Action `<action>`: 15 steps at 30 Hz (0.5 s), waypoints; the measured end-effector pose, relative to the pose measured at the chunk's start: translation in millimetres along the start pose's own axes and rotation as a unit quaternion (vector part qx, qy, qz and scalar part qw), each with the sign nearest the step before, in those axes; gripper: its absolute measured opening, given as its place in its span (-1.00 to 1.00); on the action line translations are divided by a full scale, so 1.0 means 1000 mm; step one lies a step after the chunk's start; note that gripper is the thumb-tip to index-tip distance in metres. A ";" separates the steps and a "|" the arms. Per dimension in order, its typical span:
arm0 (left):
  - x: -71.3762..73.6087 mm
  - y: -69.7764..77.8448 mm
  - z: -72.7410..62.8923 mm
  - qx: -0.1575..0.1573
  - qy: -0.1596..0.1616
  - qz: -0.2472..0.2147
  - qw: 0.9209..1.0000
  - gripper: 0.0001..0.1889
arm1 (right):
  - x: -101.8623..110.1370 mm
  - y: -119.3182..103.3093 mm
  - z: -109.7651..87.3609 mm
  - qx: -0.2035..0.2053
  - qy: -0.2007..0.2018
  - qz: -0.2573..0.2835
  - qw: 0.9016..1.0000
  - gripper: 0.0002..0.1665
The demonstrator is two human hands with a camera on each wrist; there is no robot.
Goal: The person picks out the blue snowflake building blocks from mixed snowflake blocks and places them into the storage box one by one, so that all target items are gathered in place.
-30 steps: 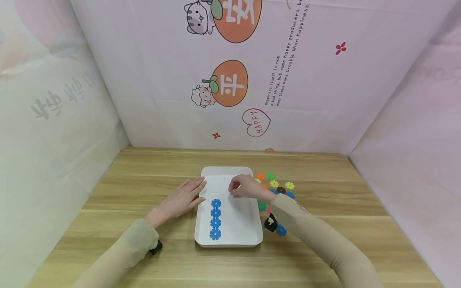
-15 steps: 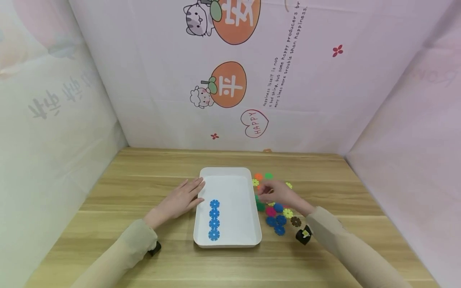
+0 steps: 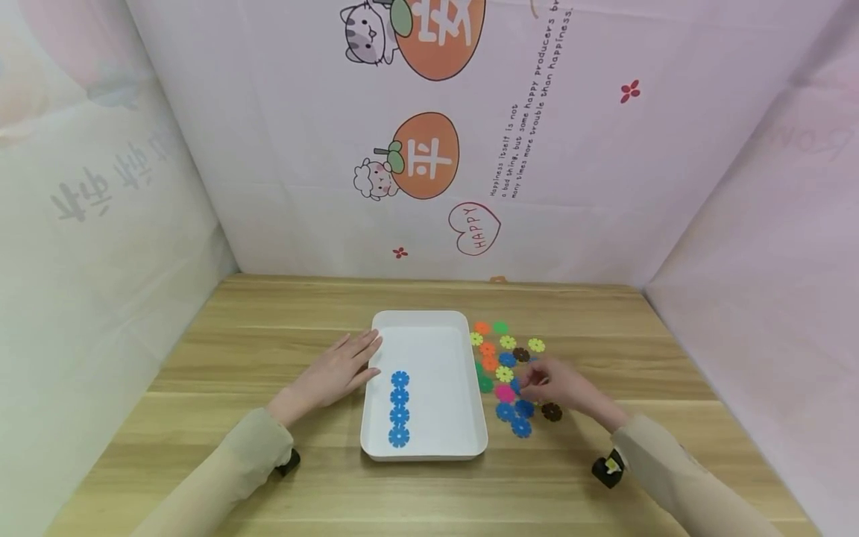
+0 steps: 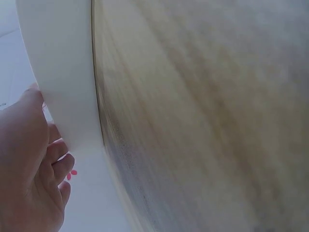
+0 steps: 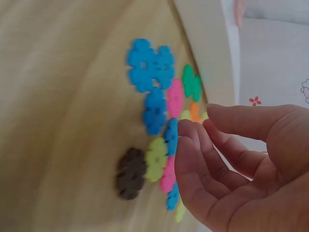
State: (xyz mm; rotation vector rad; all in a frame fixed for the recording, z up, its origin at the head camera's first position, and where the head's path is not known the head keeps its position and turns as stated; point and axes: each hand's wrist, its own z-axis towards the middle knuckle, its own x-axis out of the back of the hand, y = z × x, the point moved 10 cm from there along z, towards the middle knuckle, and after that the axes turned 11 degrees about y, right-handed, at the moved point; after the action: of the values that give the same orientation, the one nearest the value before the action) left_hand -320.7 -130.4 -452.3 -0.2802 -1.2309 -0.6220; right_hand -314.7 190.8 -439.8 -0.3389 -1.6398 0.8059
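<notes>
Right hand is hovering with loosely curled fingers, grip holding nothing, over the flower pieces right of frame centre. Left hand is resting flat, grip open, touching the white tray on the tabletop.

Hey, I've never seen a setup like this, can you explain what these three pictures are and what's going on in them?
No machine here: a person works with bare hands and wears three cameras. The wide picture comes from the head, the other two from the wrists. On a wooden table sits a white tray holding a row of four blue flower pieces. To its right lies a loose pile of coloured flower pieces. The left hand rests flat against the tray's left edge. The right hand reaches into the pile with curled fingers; the right wrist view shows it holding nothing yet.
</notes>
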 end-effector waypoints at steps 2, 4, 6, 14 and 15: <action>0.000 0.000 0.000 -0.001 0.001 0.001 1.000 -0.33 | -0.001 0.003 -0.007 -0.002 -0.006 0.001 1.000 -0.87; 0.000 0.000 0.000 -0.001 0.000 0.002 1.000 -0.33 | -0.004 0.005 -0.014 -0.001 -0.012 0.006 1.000 -0.86; 0.000 0.000 0.000 0.000 -0.002 0.002 1.000 -0.33 | -0.007 0.008 -0.020 -0.004 -0.019 0.012 1.000 -0.83; -0.001 -0.001 0.001 0.003 -0.002 0.001 1.000 -0.33 | -0.018 0.014 -0.033 0.002 -0.022 -0.007 1.000 -0.78; -0.001 -0.001 0.001 0.003 -0.002 0.001 1.000 -0.32 | -0.019 0.013 -0.034 0.005 -0.018 -0.015 1.000 -0.78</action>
State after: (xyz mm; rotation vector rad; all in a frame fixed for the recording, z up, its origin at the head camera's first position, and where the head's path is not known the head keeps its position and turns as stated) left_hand -322.5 -130.5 -453.3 -0.2788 -1.2361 -0.6156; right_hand -280.9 198.7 -461.3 -0.2941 -1.6702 0.8018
